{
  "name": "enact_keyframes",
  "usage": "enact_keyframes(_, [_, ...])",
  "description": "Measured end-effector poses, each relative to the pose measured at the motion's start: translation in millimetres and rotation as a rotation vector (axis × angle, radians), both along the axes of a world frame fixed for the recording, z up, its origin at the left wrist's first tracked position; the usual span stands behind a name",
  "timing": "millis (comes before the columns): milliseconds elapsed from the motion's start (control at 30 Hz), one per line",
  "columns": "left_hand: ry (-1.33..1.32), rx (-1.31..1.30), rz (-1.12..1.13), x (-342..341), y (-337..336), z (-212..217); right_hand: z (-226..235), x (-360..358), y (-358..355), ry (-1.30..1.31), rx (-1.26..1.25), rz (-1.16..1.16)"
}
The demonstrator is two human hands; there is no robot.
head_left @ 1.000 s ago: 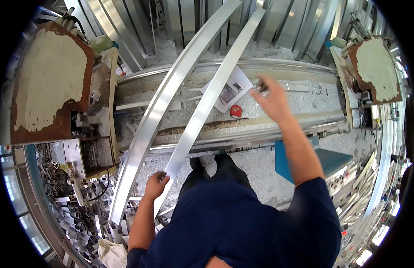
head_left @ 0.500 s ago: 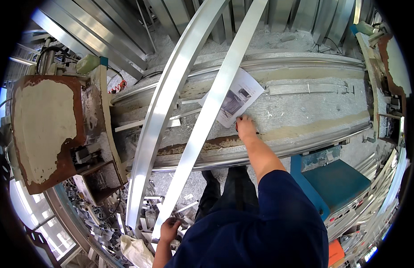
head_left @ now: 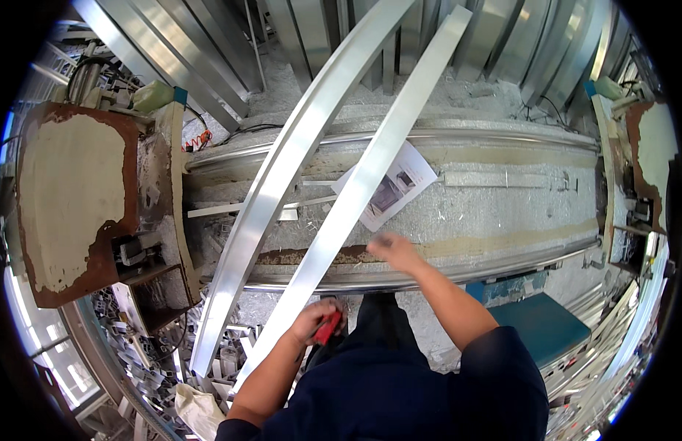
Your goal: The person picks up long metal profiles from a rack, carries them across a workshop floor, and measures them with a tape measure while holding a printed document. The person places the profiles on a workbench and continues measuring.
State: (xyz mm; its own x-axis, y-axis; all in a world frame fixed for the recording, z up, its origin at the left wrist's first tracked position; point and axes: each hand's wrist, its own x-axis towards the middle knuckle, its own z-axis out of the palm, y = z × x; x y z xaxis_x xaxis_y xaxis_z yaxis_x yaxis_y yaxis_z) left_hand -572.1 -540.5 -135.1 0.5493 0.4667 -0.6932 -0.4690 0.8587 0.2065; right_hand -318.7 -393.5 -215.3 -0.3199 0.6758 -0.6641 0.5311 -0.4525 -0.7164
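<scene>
My left hand (head_left: 316,321) is curled shut around a small red object (head_left: 328,328), low and close to my body, touching the near end of the right-hand aluminium bar (head_left: 355,198). I cannot tell what the red object is; only a sliver shows between the fingers.

My right hand (head_left: 394,251) is blurred, so I cannot tell whether its fingers are spread or closed. It holds nothing I can see. It hovers over the near edge of the workbench (head_left: 502,213), just right of the same bar.

Key relation: the bar's long axis runs from my left hand up and away to the upper right, across the bench. Left hand is at its near end, right hand beside its middle part.

A second, wider bar (head_left: 271,198) lies left of it, roughly parallel. A printed sheet (head_left: 400,184) lies under the right-hand bar, just beyond my right hand.
</scene>
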Motion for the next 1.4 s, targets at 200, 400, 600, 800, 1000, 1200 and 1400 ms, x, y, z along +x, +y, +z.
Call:
enact_keyframes(200, [0.613,0.009,-0.274,-28,-26,30,-93,-2,73,0.635,-0.368,-0.847])
enact_keyframes(400, [1.257,-0.069,-0.509,-90,-98,4,-84,-61,45,0.802,-0.414,-0.869])
enact_keyframes(600, [1.414,-0.105,-0.581,-111,-101,11,-45,-98,31,0.663,-0.336,-0.764])
enact_keyframes(800, [1.563,0.299,-0.715,-99,-38,11,-76,-100,32,0.563,-0.176,-0.679])
enact_keyframes(1000, [1.474,0.514,-1.005,-74,-3,-2,-89,-52,38,0.473,-0.192,-0.997])
enact_keyframes(1200, [1.472,0.483,-1.232,-64,2,-8,-134,32,96,-0.638,0.480,-0.695])
enact_keyframes(1400, [1.473,0.383,-1.315,-58,15,-10,-124,47,153,-0.774,0.362,-0.472])
